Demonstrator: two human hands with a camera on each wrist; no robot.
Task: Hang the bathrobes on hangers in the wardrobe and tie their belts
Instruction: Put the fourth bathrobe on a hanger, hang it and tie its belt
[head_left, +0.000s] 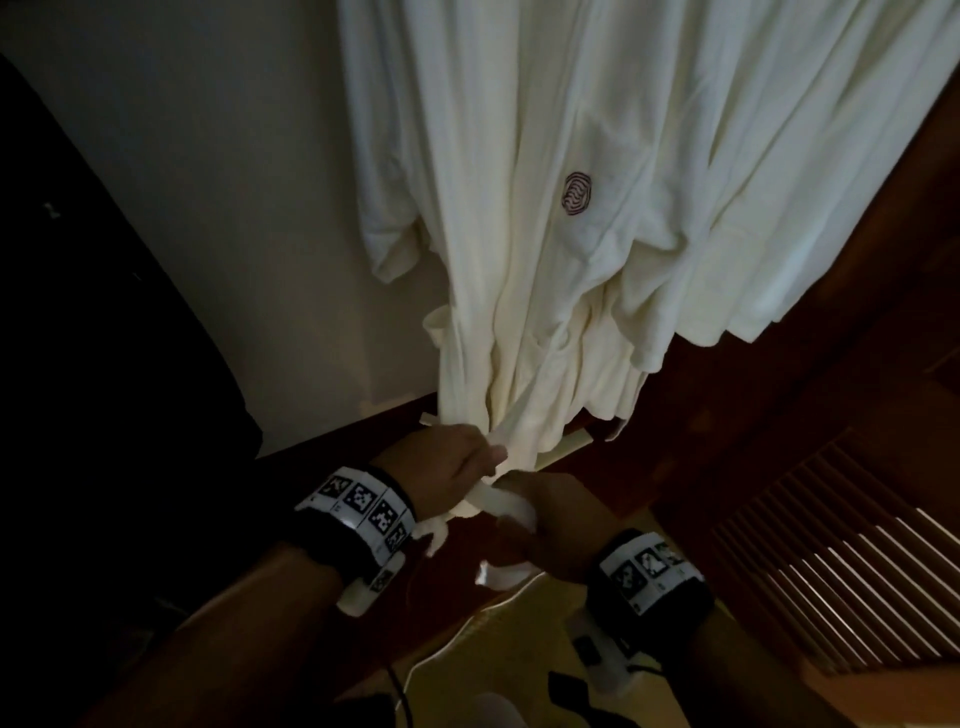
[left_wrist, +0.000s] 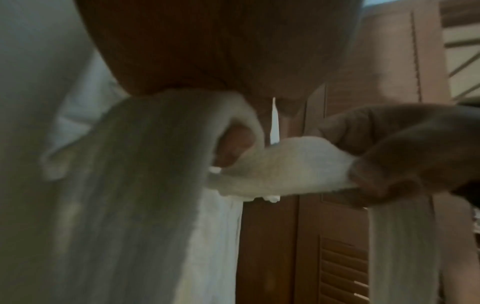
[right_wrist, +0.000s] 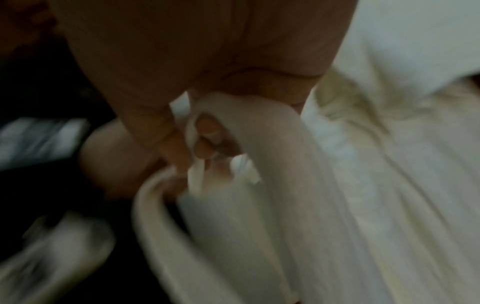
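A: Two hands are busy down low. The left hand and the right hand are close together, right under the hanging bathrobe.

B: What are they holding?

A: The belt. It is a soft white strip, the same colour as the bathrobe. It runs from one hand across to the other.

B: How does the left hand hold it?

A: Its fingers are curled round the belt, and a wide piece of belt hangs down from that hand in the left wrist view.

B: And the right hand?

A: It pinches the belt too, with its fingers curled in and the cloth folded over them. One more piece of belt drops down below that hand.

B: Where is the bathrobe?

A: It hangs above both hands, inside the wooden wardrobe. The cloth is bunched tight just above the left hand, where the belt goes round it. A small dark round mark sits on its front, well above the hands.

B: Anything next to it?

A: More white cloth hangs to the right of it. A wooden door with slats is at the right, near the right hand. A pale wall is at the left.

B: Is the belt tied?

A: I cannot tell. The wrist views are blurry.
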